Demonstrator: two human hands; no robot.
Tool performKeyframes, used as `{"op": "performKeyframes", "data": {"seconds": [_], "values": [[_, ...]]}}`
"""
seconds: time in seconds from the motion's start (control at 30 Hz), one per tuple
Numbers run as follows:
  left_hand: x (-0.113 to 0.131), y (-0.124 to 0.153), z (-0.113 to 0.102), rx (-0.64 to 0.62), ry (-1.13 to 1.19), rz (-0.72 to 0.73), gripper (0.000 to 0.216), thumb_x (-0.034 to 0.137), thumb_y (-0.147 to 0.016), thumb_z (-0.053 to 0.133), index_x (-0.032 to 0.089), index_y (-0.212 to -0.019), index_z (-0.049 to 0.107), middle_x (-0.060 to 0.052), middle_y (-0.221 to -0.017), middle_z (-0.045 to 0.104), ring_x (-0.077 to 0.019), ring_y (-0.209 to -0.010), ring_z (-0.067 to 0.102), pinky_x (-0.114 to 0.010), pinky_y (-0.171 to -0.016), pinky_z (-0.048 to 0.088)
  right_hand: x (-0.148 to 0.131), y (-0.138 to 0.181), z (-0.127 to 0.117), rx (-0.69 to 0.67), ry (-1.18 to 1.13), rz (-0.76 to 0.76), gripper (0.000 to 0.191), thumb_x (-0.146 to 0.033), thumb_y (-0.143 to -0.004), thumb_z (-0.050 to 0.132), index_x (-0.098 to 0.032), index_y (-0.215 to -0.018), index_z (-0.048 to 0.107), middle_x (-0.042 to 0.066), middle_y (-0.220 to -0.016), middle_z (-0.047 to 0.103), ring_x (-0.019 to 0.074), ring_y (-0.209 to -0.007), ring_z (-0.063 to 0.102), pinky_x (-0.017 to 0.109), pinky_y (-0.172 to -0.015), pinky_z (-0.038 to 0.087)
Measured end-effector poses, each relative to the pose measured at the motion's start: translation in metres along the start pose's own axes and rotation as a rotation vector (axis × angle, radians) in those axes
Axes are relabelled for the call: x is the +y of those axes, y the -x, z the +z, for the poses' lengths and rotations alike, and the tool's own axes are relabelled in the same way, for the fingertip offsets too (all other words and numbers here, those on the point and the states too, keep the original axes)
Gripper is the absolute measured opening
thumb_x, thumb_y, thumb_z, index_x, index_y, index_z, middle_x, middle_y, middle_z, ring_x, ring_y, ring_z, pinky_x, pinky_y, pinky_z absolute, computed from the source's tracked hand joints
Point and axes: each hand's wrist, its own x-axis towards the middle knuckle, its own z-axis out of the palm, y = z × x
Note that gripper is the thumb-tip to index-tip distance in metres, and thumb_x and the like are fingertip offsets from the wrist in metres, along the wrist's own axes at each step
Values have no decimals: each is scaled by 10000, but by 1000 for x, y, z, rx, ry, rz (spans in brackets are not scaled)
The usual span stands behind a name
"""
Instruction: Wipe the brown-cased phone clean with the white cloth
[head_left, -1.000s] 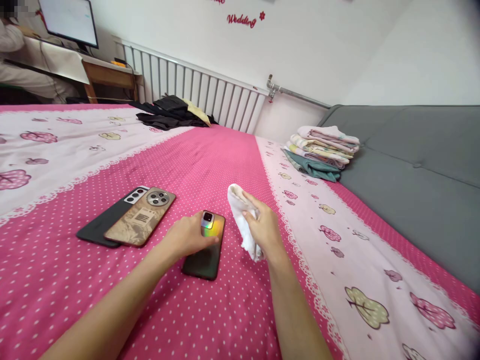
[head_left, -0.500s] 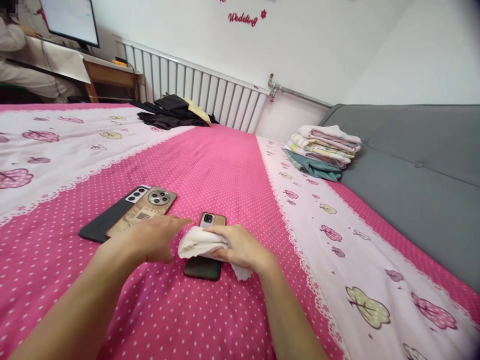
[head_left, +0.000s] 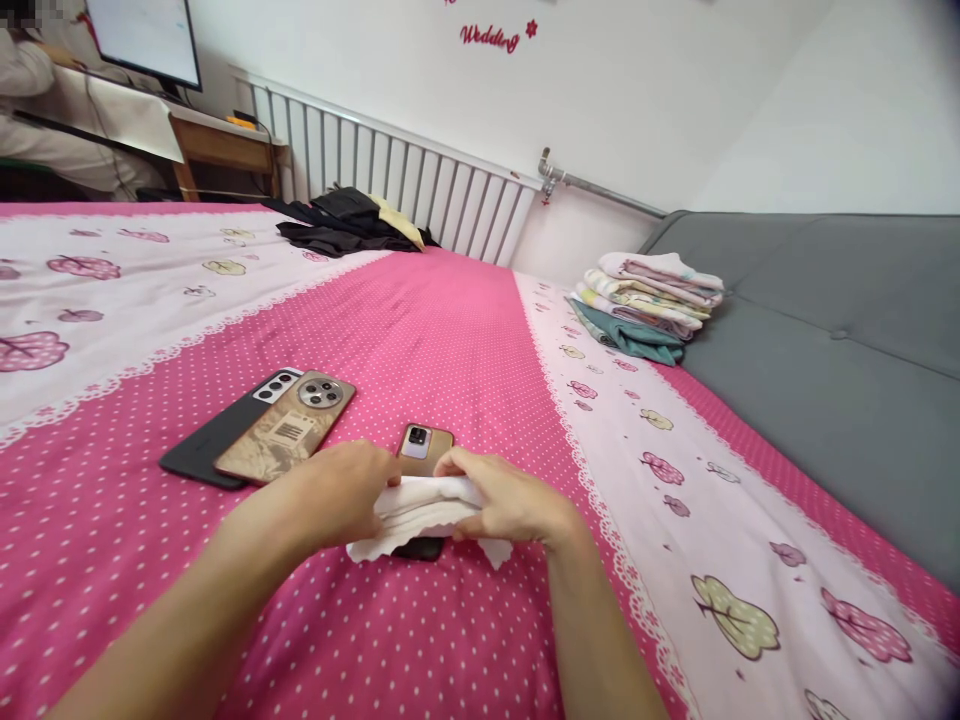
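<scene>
A white cloth [head_left: 420,510] lies bunched over a phone with a glossy back [head_left: 424,448] on the pink dotted bedspread [head_left: 450,330]. My left hand [head_left: 337,495] grips the cloth's left end with its fingers closed. My right hand [head_left: 514,500] pinches the cloth's right end. Only the phone's camera end and a dark bit of its lower edge show. To the left lie two more phones, a brown one [head_left: 289,428] partly on top of a dark one [head_left: 214,440].
A stack of folded cloths [head_left: 645,300] sits at the bed's right side by a grey sofa [head_left: 825,330]. Dark clothes [head_left: 337,222] are piled near the radiator [head_left: 405,180]. A person sits at a desk with a monitor [head_left: 142,40] at the far left.
My right hand brought the cloth down onto the glossy phone. My left hand left the phone and took hold of the cloth's other end.
</scene>
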Motion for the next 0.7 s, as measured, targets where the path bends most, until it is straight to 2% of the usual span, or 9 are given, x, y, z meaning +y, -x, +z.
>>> {"op": "performKeyframes", "data": {"seconds": [0.07,0.13,0.23,0.37,0.57,0.63,0.7], "values": [[3,2,2,-16,-9,-15,303,188,-567,675,196,-870,683,-132,-876,663,-353,-846,605,-414,-739,430,1,0,-1,53,32,-7,394,-183,-596,710,-213,-941,523,-2,-898,589,161,-789,519,231,-611,354],[7,4,6,-16,9,-4,457,237,-511,734,186,-958,656,-142,-941,649,-361,-891,589,-421,-772,431,1,-2,1,111,61,-45,321,-134,-594,676,-202,-859,508,-11,-854,570,142,-760,498,221,-602,331],[11,3,13,-4,51,80,631,133,-531,703,208,-1143,567,-141,-1103,601,-341,-972,569,-401,-823,423,2,-8,5,185,75,-93,246,-74,-594,598,-193,-772,479,-21,-803,548,117,-709,474,213,-592,310],[10,-8,15,62,-37,101,492,48,-726,490,228,-1181,538,-124,-1041,614,-307,-960,580,-385,-799,420,5,-15,9,266,68,-105,193,-75,-621,540,-194,-747,456,-21,-769,526,110,-684,458,212,-592,306],[5,-20,12,261,-178,154,305,70,-818,358,174,-965,603,-101,-928,600,-253,-877,593,-322,-695,424,3,-19,14,362,181,-61,236,-29,-617,502,-200,-774,463,-17,-808,499,119,-718,434,223,-585,262],[4,-18,12,239,-194,149,290,57,-796,388,155,-977,593,-104,-958,606,-252,-912,586,-325,-720,429,1,-18,14,337,180,-53,225,-40,-634,535,-199,-786,488,-19,-811,501,113,-712,434,220,-583,264],[3,-14,11,152,-170,133,289,82,-752,492,155,-1016,586,-101,-1011,615,-260,-951,581,-340,-762,434,-1,-15,11,247,130,-69,201,-105,-649,622,-195,-802,528,-23,-803,513,106,-706,447,215,-591,285]]}}
